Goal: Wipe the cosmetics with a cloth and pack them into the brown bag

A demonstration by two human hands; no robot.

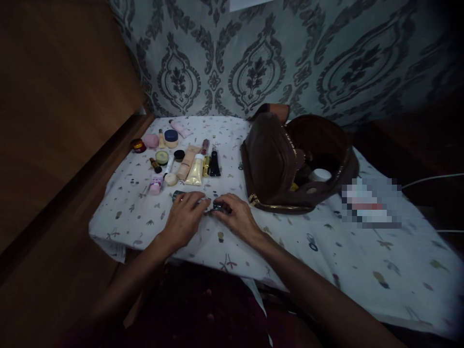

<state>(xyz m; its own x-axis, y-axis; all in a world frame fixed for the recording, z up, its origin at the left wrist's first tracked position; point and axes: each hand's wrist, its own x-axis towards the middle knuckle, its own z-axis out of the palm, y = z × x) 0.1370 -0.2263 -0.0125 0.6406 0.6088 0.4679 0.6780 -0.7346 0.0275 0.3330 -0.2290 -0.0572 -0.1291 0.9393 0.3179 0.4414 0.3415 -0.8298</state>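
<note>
Head view of the desk [300,232], clock centred betw. the two hands, 12 o'clock toward the wall; I'm watching from a remote station. My R hand [237,217], approx. 3–4 o'clock, pinches a small dark piece [219,207] betw. thumb & fingertips, low over the patterned cloth; contact w/ the cloth can't be made out. My L hand [184,217], at 8 o'clock, is bent palm-down w/ fingers over a dark green item [177,195], whose exposed end shows betw. 9 and 10 o'clock; gripped or merely covered, I can't tell. Nor can I tell if green item & dark piece are joined.

Surroundings: cream-coloured tube [195,173] at 11 o'clock, black tube [215,165] at 12, pink bottle [155,185] at 10, blue-lidded jar [171,138] farther out at 11. Brown bag [266,164], unzipped, at 2 o'clock, w/ a white lid [321,175] visible inside.

Handling (my est.): dark piece prob. light, stiff & smooth, so apt to slip or roll; best held by opposite sides nr. its middle, thumb vs. fingers. Green item prob. light & rigid too; hold round the body, not by the tip. Material unclear (glass or plastic), so I'd treat both as fragile & keep pressure mod.
</note>
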